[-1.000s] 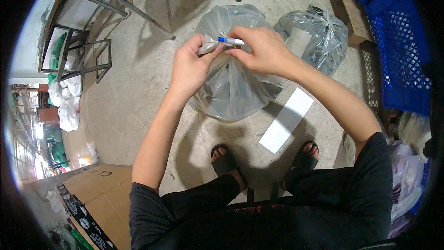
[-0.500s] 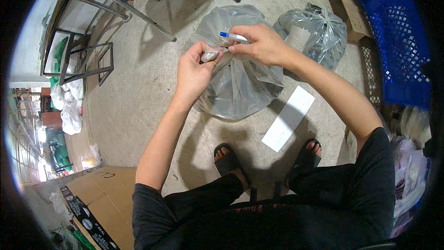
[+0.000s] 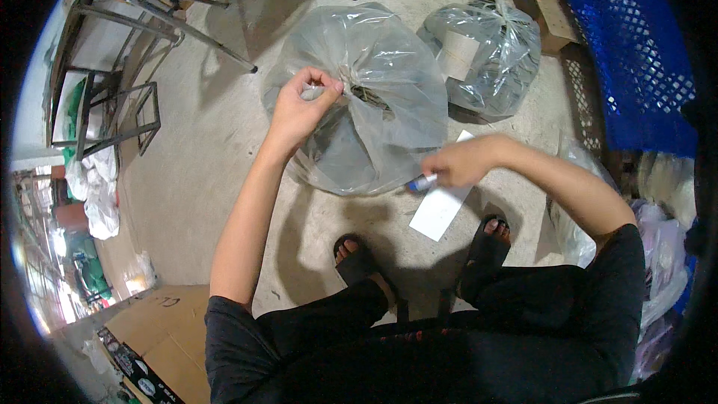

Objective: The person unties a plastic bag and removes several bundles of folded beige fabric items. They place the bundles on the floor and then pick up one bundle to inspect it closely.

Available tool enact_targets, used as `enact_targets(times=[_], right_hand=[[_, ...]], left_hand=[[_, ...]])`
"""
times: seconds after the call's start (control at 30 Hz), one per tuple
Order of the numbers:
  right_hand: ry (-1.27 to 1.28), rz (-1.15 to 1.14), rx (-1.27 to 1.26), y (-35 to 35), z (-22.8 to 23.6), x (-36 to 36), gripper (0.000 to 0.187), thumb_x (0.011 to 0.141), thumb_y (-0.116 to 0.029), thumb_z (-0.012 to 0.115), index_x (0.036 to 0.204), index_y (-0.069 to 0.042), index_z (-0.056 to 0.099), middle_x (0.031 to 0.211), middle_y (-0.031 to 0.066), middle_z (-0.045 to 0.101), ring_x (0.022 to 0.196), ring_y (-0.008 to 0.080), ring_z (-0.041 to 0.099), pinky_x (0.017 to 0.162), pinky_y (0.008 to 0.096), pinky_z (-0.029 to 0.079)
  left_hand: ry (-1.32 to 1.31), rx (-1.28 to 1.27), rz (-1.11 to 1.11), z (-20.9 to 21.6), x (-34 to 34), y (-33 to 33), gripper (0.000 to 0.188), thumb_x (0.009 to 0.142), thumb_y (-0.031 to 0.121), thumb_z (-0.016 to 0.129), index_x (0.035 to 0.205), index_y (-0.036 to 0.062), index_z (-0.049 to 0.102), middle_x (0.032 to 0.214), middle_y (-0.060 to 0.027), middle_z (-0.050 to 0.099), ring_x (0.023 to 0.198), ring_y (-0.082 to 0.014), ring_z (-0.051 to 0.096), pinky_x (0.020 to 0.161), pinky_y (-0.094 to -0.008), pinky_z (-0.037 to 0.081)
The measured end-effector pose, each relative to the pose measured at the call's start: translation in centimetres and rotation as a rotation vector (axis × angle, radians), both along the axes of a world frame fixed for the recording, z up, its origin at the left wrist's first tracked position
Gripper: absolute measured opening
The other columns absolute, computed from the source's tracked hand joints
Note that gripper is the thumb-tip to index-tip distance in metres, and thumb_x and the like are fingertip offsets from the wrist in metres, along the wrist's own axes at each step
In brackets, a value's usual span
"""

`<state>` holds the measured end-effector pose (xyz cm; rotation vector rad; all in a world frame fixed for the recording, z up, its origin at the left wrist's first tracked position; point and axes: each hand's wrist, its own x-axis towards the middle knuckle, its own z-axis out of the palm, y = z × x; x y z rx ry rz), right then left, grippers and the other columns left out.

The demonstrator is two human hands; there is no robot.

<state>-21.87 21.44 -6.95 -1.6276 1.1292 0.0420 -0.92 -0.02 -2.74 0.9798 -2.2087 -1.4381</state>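
My left hand (image 3: 305,105) is closed on the gathered neck of a large clear plastic bag (image 3: 400,142). The bag stands on the floor, puffed out, with dark contents that I cannot make out. Slightly smeared by motion, my right hand (image 3: 467,161) has its fingers closed around a white pen with a blue end (image 3: 421,182). That hand is off the bag, over a white strip of paper or card (image 3: 436,217) lying on the floor before my feet. It covers part of the strip.
A second, tied clear bag (image 3: 516,67) with a beige label (image 3: 457,56) stands to the right. Blue perforated crates (image 3: 636,52) line the right side. Metal furniture legs (image 3: 217,49) are at the far left, a cardboard box (image 3: 161,333) at the near left.
My right hand has left the bag's neck and moved right and toward me with the pen, over the white strip. My left hand keeps its hold. The bag's top has spread wider.
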Motion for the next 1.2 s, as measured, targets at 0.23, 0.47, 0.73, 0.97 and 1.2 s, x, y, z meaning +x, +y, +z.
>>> enact_targets(times=[0.23,0.47,0.73,0.97,1.2], right_hand=[[0.217,-0.045,0.020,5.1,-10.5,0.9,0.031,0.092,-0.018,0.059,0.120,-0.010,0.068,0.106,0.0185,0.074,0.101,0.0384,0.070,0.088,0.0501,0.053],[0.209,-0.087,0.002,5.2,-13.5,0.3,0.030,0.097,-0.024,0.056,0.123,-0.013,0.067,0.106,0.0167,0.073,0.103,0.0376,0.069,0.091,0.0498,0.053],[0.378,-0.047,-0.394,6.5,-17.0,0.3,0.041,0.090,-0.019,0.064,0.132,-0.014,0.065,0.130,0.0119,0.066,0.121,0.0372,0.063,0.095,0.0493,0.055],[0.519,-0.028,0.041,-1.1,-7.2,-4.6,0.026,0.091,-0.020,0.063,0.104,-0.003,0.077,0.093,0.0152,0.077,0.077,0.0296,0.075,0.076,0.0461,0.060],[0.155,-0.305,-0.419,-5.8,3.8,-5.4,0.034,0.103,-0.031,0.054,0.101,-0.003,0.073,0.086,0.0106,0.076,0.078,0.0265,0.074,0.074,0.0409,0.057]], left_hand=[[-0.008,0.131,-0.092,-2.2,-1.8,0.1,0.028,0.092,0.010,0.078,0.119,0.0040,0.071,0.111,-0.0032,0.072,0.106,-0.0127,0.065,0.097,-0.0294,0.050],[-0.060,-0.149,-0.134,-2.6,-1.8,0.4,0.024,0.088,0.013,0.080,0.111,0.0054,0.077,0.105,-0.0081,0.077,0.101,-0.0174,0.070,0.094,-0.0317,0.052],[-0.187,-0.436,-0.102,-2.0,-1.5,1.4,0.020,0.084,0.021,0.081,0.100,0.0090,0.080,0.101,-0.0114,0.077,0.096,-0.0314,0.072,0.088,-0.0394,0.054],[-0.287,-1.033,-0.218,-2.0,-1.8,2.1,0.017,0.088,0.021,0.075,0.103,0.0141,0.077,0.100,-0.0046,0.073,0.102,-0.0288,0.064,0.089,-0.0454,0.047],[-0.208,-0.905,-0.298,-3.9,-2.7,2.0,0.020,0.088,0.017,0.073,0.106,0.0096,0.072,0.101,-0.0090,0.070,0.100,-0.0330,0.063,0.089,-0.0464,0.049]])
